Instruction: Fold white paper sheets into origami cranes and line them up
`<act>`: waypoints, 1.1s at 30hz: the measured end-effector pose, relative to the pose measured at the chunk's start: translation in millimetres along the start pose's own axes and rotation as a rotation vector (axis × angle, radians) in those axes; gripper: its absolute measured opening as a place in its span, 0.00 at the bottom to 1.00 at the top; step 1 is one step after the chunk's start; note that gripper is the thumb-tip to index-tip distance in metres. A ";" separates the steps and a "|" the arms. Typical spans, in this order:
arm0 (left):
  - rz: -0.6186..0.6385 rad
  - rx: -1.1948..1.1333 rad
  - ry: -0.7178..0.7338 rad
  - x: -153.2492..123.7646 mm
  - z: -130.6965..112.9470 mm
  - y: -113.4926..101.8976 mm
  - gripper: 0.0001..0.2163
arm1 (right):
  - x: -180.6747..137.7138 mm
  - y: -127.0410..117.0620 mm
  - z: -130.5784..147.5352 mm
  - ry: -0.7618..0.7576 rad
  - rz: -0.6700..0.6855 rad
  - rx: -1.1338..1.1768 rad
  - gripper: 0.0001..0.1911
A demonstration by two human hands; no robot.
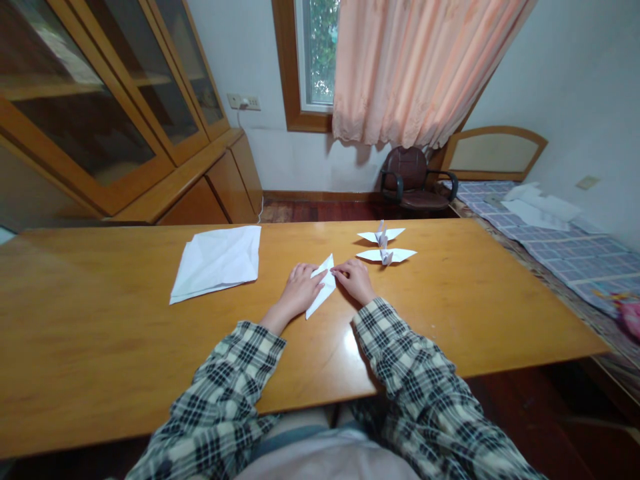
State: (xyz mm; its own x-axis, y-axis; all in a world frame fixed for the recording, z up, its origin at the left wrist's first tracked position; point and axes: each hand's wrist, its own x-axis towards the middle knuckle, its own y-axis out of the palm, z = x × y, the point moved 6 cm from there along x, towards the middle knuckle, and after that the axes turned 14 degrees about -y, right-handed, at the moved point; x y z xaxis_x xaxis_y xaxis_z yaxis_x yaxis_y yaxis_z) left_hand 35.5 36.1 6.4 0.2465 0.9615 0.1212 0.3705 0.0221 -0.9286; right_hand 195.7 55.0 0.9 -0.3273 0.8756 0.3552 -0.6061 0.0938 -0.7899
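A folded piece of white paper (323,297), long and diamond-shaped, lies slanted on the table in front of me. My left hand (301,288) rests over its left side, thumb pressed on the paper and fingers curled at its edge. On the opposite side, my right hand (356,280) pinches the paper's right edge between thumb and forefinger. Just beyond the right hand stand two finished paper cranes with spread wings, a nearer crane (397,256) and a farther crane (369,236). Parts of the folded paper are hidden under my left fingers.
Left of my hands lies a stack of white paper sheets (217,263) on the wooden table (100,333). A glass-door cabinet (170,133) stands at the left. Past the table are a brown armchair (407,173), a pink curtain (400,73) and a bed (530,220).
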 end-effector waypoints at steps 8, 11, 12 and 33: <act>0.031 0.065 0.059 -4.7 -4.3 2.4 0.23 | -1.0 -7.3 -2.2 0.021 -0.072 -0.027 0.10; 0.026 0.052 0.053 -6.1 -6.5 8.1 0.23 | -2.4 -11.7 -5.8 0.070 -0.113 -0.060 0.09; 0.035 0.035 0.044 -6.1 -6.7 11.6 0.23 | -2.8 -12.5 -6.9 0.083 -0.122 -0.067 0.08; 0.168 0.049 0.156 -9.5 -10.6 20.4 0.23 | -8.4 -12.9 -9.5 0.280 -0.117 -0.371 0.17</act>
State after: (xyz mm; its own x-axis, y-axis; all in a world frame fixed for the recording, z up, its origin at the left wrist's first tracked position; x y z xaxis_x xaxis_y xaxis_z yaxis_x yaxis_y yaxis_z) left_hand 50.3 24.5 -10.0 0.4381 0.8989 0.0123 0.2695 -0.1183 -0.9557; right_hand 213.1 50.9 3.4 -0.0334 0.9385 0.3437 -0.3110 0.3171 -0.8959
